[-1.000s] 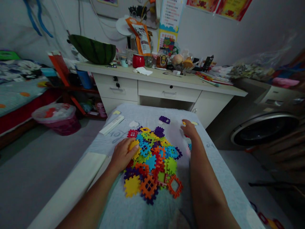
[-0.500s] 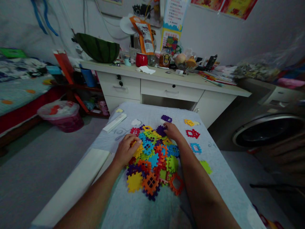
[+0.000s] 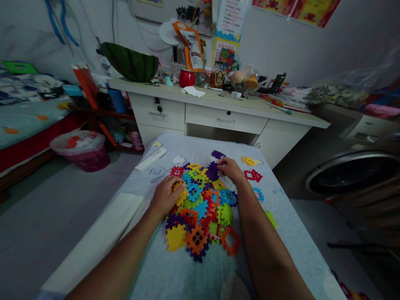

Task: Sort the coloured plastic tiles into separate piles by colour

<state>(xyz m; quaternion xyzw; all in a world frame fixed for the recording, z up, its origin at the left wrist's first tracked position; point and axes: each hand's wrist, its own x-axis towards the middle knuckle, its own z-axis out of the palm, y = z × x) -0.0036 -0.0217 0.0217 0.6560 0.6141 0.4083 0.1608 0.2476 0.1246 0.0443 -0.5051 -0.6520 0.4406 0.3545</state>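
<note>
A heap of colourful plastic interlocking tiles point(image 3: 200, 210) with notched edges lies on the cloth-covered table. My right hand point(image 3: 230, 170) is at the heap's far edge, its thumb and fingers pinching a dark purple tile point(image 3: 213, 171) that looks tilted up. At the left side of the heap, my left hand point(image 3: 166, 195) curls its fingers over a yellow tile point(image 3: 182, 195), partly hiding it. Just beyond the right hand lies a separate purple tile point(image 3: 218, 154). To the right, a yellow tile point(image 3: 248, 161), a red tile point(image 3: 253, 175), a blue tile point(image 3: 259, 193) and a green tile point(image 3: 271, 218) form a spaced column, the last two partly behind my right forearm.
A white narrow box point(image 3: 151, 160) rests at the table's far left. Behind stands a white desk point(image 3: 225, 118) with a watermelon half point(image 3: 130, 62), jars and a pouch on it. A washing machine point(image 3: 353, 158) is at right, a pink waste bin point(image 3: 83, 152) at left.
My right hand has shifted slightly right with the purple tile, which now shows more of its face. The left hand stays on the yellow tile. The view has moved slightly.
</note>
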